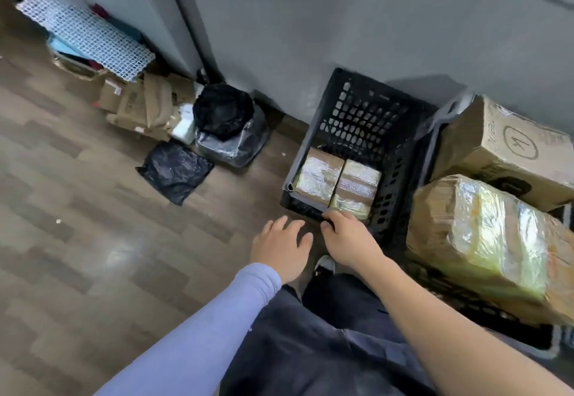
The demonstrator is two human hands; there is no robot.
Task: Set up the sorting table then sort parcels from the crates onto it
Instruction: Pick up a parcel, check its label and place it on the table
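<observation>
Black plastic, pierced with rows of holes, is forming the crate (357, 134) that is standing on the wood-patterned floor (93, 240) against the grey wall (341, 23). Two tape-wrapped cardboard parcels are lying side by side on its bottom, pushed up against the near wall: the left parcel (318, 175) is sitting in the near-left corner and the right parcel (357, 189) is touching it along one long side.

The right hand (344, 240) is resting on the crate's near rim with its fingers curling over the edge; whether they are actually clamping the rim or reaching the right parcel just behind it cannot be told. The left hand (279, 246), coming out of a lilac sleeve (211, 327), is hovering just beside the crate's near-left corner with fingers spread and relaxed, holding nothing.

To the right, a second dark crate (435, 134) is standing just beside the first and carrying two big boxes that are rising above its rim: a plain cardboard box (503, 147) at the far end and a large parcel (490, 246) wrapped in shiny film at the near end.

Along the wall on the left, flattened cardboard (143, 103) is lying in a heap, with a white lattice panel (90, 35) leaning above it. A bin lined with a black bag (226, 122) is standing at the foot of the wall, and a loose black bag (174, 172) is lying flat on the floor in front of it.
</observation>
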